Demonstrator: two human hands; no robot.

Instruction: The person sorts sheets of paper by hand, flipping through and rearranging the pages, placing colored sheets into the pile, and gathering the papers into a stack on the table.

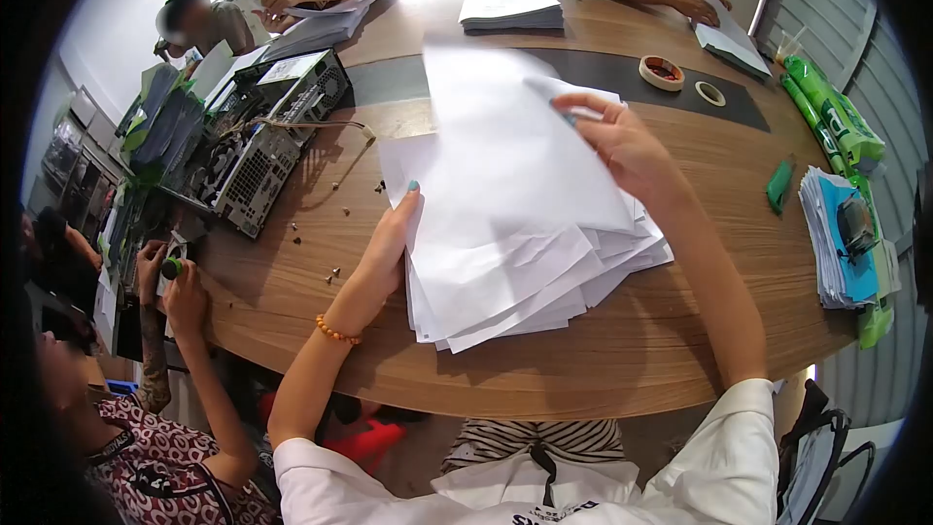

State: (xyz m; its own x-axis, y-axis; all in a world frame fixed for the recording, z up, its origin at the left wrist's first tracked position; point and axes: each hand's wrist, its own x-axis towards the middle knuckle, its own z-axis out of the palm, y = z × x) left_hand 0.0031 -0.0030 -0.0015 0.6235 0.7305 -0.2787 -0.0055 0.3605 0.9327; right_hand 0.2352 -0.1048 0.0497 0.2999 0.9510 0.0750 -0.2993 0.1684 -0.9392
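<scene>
Grip of the left hand (384, 245) is closed on the left edge of the white sheets (400, 163), thumb uppermost, fingers partly hidden. Right hand (624, 144) is positioned at the upper right of a blurred sheet (505, 151); whether it is pinched cannot be told. An uneven paper stack (530, 294) is seen beneath, on the wooden table (724, 340).

Dark lettering is running upside down across the front of the white shirt (476, 503); its end is looking like "KS", the rest being unclear. Green packaging (844, 119) is bearing white letters, too small to make out.
</scene>
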